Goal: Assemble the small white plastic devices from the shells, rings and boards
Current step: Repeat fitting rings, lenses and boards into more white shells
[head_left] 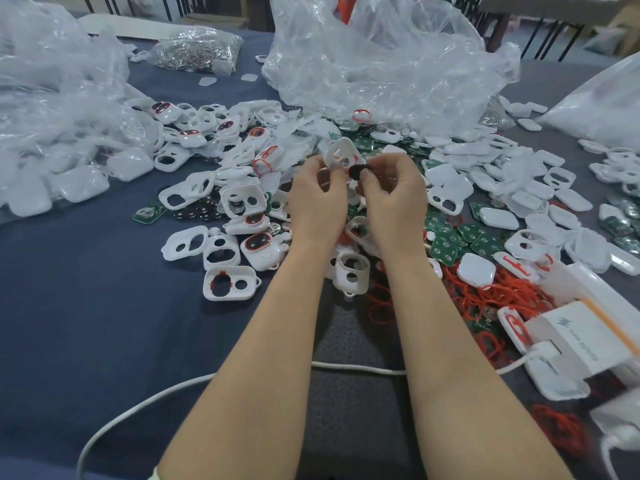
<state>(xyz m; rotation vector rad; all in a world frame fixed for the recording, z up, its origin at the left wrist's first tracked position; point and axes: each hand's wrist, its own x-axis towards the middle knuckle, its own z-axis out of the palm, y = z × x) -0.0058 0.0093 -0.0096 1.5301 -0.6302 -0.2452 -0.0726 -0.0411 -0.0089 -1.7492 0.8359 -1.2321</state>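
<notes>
My left hand [317, 199] holds a white plastic shell [341, 152] with cut-out holes, raised above the pile at the table's middle. My right hand [393, 195] pinches a small black part [356, 171] right against that shell. Loose white shells [227, 282] lie scattered on the dark blue cloth to the left. Green boards [446, 245] lie to the right of my hands. Red rings [467, 292] are heaped at the right, near my right forearm. Some shells with red rings fitted [258, 242] sit just left of my left wrist.
Crumpled clear plastic bags [381, 57] stand behind the pile and at the far left [52, 98]. A bag of metal parts [197, 50] lies at the back. A white box with a plug [581, 337] and a white cable [356, 368] lie at the near right.
</notes>
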